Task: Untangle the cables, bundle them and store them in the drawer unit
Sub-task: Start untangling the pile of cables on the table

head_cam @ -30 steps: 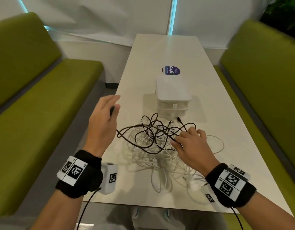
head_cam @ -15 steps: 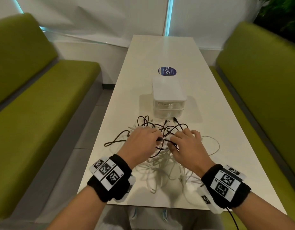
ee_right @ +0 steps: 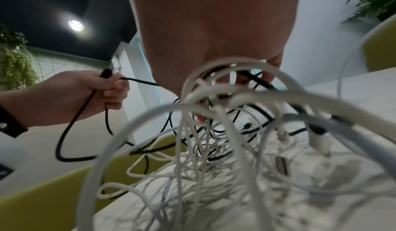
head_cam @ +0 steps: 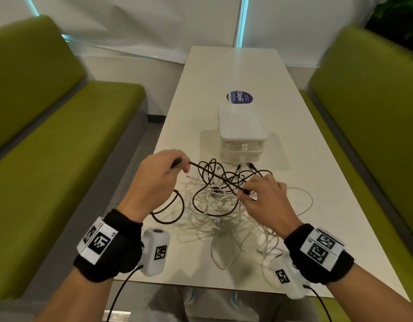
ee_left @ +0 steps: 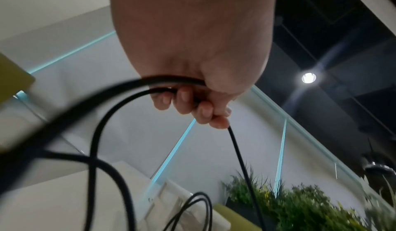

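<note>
both hands, the left hand (head_cam: 158,180) and right hand (head_cam: 266,201), pinch the limp, light black cable (head_cam: 214,176) before the drawer unit (head_cam: 241,133); gripping near its plug looks best.

A cable tangle (head_cam: 224,205) blocks the drawer unit (head_cam: 241,135) front; its sides seem open.
</note>
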`<state>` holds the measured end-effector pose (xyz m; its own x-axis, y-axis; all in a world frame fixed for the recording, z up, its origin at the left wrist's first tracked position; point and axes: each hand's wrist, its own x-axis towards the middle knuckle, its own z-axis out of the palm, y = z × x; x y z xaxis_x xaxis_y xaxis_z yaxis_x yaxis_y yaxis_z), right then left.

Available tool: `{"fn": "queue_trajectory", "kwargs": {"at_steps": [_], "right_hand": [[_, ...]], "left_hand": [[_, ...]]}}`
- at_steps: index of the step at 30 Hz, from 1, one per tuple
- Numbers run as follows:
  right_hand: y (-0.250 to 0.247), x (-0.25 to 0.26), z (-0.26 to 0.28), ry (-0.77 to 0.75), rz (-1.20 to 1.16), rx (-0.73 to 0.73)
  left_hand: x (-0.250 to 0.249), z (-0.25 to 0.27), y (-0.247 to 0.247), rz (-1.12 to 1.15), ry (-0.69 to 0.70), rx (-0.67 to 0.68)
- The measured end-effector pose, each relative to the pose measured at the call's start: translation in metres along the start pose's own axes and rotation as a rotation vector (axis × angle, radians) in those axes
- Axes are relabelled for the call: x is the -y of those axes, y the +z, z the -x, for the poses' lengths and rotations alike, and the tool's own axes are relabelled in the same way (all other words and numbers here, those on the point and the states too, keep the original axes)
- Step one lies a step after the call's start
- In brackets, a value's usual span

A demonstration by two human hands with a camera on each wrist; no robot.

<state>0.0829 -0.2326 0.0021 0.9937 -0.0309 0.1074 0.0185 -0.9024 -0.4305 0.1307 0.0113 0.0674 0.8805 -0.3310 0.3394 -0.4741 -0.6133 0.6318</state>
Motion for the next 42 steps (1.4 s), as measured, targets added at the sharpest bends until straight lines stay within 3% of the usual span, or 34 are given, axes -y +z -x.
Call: {"fn": "queue_trajectory", "kwargs": {"at_steps": [4, 6, 9, 12, 14, 16, 18, 21, 25, 29, 37, 42], "right_hand": [[-0.003, -0.007, 0.0, 0.097, 0.004, 0.026], [-0.001, -0.015, 0.002, 0.141, -0.018, 0.037], [0.004, -0.019, 0.007, 0.109, -0.078, 0.018], [0.006, -0.013, 0.01, 0.056, -0.016, -0.023], [0.005, -0.011, 0.01, 0.038, 0.048, -0.018], [0.005, -0.008, 0.008, 0.03, 0.09, 0.01], [0.005, -0.006, 0.006, 0.02, 0.113, 0.023], [0.007, -0.003, 0.003, -0.01, 0.172, 0.004], [0.009, -0.004, 0.005, -0.05, 0.189, -0.024], [0.009, -0.005, 0.009, -0.076, 0.184, -0.046], [0.006, 0.001, 0.005, -0.005, 0.071, -0.005], [0.005, 0.0, 0.002, 0.04, 0.052, 0.026]], "left_hand": [[-0.007, -0.001, -0.026, 0.286, -0.025, -0.193], [-0.007, -0.004, -0.042, 0.282, 0.003, -0.265], [0.015, -0.014, -0.04, 0.085, -0.084, -0.15], [0.039, -0.012, -0.021, -0.298, -0.214, 0.016], [0.038, -0.005, -0.01, -0.443, -0.207, -0.001], [0.02, -0.002, 0.0, -0.374, -0.139, -0.078], [-0.002, -0.001, 0.019, -0.282, -0.005, -0.068], [-0.025, 0.002, 0.057, -0.239, 0.157, 0.118], [-0.028, 0.005, 0.097, -0.353, 0.224, 0.269], [-0.024, 0.007, 0.109, -0.501, 0.233, 0.244], [-0.024, -0.004, 0.096, -0.434, 0.197, 0.256], [-0.018, -0.007, 0.081, -0.285, 0.057, 0.176]]}}
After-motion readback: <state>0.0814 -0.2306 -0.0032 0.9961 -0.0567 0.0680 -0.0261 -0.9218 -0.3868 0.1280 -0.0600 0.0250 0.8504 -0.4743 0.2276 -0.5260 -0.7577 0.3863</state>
